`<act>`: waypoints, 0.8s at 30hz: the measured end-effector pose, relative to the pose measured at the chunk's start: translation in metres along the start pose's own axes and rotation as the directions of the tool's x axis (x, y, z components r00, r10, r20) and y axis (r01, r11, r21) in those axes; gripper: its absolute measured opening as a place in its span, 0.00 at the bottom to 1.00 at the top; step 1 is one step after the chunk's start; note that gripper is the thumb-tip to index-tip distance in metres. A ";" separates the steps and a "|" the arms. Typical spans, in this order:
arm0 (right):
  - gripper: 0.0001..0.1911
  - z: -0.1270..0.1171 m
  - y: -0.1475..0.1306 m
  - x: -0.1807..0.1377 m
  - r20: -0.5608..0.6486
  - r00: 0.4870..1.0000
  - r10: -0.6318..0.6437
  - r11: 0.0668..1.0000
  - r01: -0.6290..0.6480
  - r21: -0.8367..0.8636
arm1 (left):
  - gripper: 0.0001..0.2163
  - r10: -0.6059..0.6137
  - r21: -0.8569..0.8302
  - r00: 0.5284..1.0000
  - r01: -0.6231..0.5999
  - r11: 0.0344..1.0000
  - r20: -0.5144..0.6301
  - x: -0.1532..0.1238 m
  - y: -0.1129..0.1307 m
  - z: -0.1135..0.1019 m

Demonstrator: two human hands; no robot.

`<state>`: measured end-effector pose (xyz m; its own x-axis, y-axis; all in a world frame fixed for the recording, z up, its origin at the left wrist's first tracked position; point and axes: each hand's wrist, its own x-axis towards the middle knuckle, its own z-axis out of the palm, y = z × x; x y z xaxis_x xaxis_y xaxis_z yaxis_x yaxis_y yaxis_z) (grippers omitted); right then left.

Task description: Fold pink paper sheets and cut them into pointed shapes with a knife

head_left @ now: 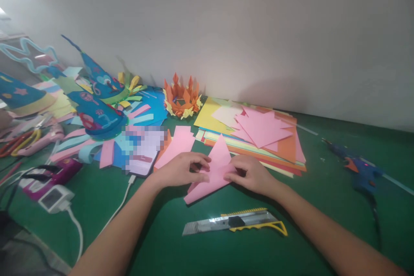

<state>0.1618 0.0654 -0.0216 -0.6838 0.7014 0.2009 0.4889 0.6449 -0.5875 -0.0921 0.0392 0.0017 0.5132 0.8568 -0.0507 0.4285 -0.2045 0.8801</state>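
Observation:
Between my two hands is a sheet of pink paper (216,166), partly folded, with a pointed top and a creased lower edge. My left hand (183,170) pinches its left side between thumb and fingers. On the right side, my right hand (250,174) grips the paper the same way, thumb in front. A yellow-handled utility knife (234,221) lies on the table just below the paper, its blade pointing left. More pink paper pieces (176,144) rest beyond my left hand, beside a phone (145,155).
Stacked coloured paper (284,151) lies behind my right hand, with pink squares (263,127) on top. An orange paper crown (183,99) stands near the wall. Decorated blue cone hats (97,112), scissors (27,140) and a purple power strip (53,177) fill the left. A blue glue gun (364,174) lies right.

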 end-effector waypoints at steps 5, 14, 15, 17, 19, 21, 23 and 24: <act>0.17 -0.001 0.000 -0.001 -0.014 0.997 -0.070 0.995 0.069 -0.071 | 0.16 0.026 0.106 0.999 -0.023 0.994 -0.022 -0.001 0.005 0.003; 0.19 0.002 -0.002 0.004 -0.038 0.995 0.097 0.988 -0.100 -0.116 | 0.14 0.213 0.336 0.977 -0.204 0.920 0.011 0.003 0.001 0.008; 0.17 0.001 -0.003 0.004 -0.034 0.993 0.113 0.987 -0.116 -0.107 | 0.14 0.232 0.341 0.973 -0.223 0.913 0.014 0.004 0.001 0.009; 0.12 0.001 -0.005 0.005 -0.028 0.989 0.144 0.985 -0.146 -0.087 | 0.14 0.248 0.354 0.969 -0.236 0.905 0.013 0.005 0.000 0.012; 0.11 0.001 -0.006 0.005 -0.028 0.986 0.164 0.983 -0.166 -0.075 | 0.14 0.258 0.376 0.966 -0.243 0.894 0.013 0.005 0.000 0.014; 0.13 0.002 -0.005 0.005 -0.035 0.984 0.174 0.982 -0.176 -0.070 | 0.15 0.274 0.408 0.962 -0.256 0.876 0.015 0.006 -0.002 0.016; 0.14 0.003 -0.003 0.005 -0.041 0.982 0.184 0.980 -0.186 -0.069 | 0.15 0.290 0.440 0.957 -0.269 0.857 0.020 0.006 -0.004 0.018; 0.15 0.004 -0.002 0.005 -0.045 0.981 0.188 0.979 -0.190 -0.068 | 0.14 0.297 0.454 0.955 -0.275 0.847 0.026 0.006 -0.005 0.018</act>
<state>0.1557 0.0664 -0.0224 -0.5550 0.8229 0.1220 0.6458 0.5186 -0.5604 -0.0778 0.0365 -0.0116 0.6360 0.7452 0.2006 0.5593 -0.6242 0.5454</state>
